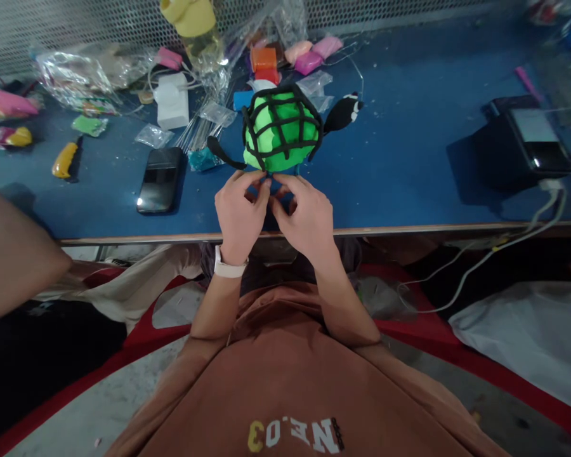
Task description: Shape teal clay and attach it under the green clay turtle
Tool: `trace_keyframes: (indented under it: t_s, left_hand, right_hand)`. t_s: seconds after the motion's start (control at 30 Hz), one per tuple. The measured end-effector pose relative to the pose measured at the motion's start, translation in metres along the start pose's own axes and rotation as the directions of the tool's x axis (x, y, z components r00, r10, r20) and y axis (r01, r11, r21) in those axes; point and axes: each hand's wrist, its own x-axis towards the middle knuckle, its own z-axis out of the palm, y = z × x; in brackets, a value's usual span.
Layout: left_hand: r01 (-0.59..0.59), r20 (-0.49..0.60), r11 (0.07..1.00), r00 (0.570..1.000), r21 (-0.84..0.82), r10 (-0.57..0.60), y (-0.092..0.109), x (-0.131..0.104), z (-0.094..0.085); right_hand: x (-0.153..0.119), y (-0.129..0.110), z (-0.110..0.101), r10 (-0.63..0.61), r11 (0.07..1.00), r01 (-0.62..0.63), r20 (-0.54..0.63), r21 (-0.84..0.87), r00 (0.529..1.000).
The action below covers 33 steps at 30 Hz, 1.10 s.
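A turtle model sits on the blue table, with a bright green shell crossed by black strips. Its black head points right and a thin black tail sticks out left. My left hand and my right hand meet at the shell's near edge. Thumb and forefinger are pinched together on each hand, fingertips almost touching. Whatever lies between them is small and mostly hidden; I cannot make it out.
Left of my hands lie a black phone and a yellow cutter. Behind the turtle are orange clay, pink clay packs and a yellow-topped cup. A black box with a white cable stands right. Another person's arm reaches in left.
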Motion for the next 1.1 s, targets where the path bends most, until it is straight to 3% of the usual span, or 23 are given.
trace_keyframes:
  t_s: [0.27, 1.1]
  left_hand:
    - [0.003, 0.001, 0.999, 1.0, -0.051, -0.003, 0.0016, -0.0013, -0.0015]
    - [-0.012, -0.032, 1.0, 0.999, 0.014, 0.013, 0.0027, -0.0046, -0.0028]
  right_hand:
    - [-0.0008, 0.0018, 0.0019, -0.008, 1.0, 0.008, 0.012, -0.007, 1.0]
    - [-0.0075, 0.0027, 0.0002, -0.021, 1.0, 0.022, 0.027, -0.016, 0.999]
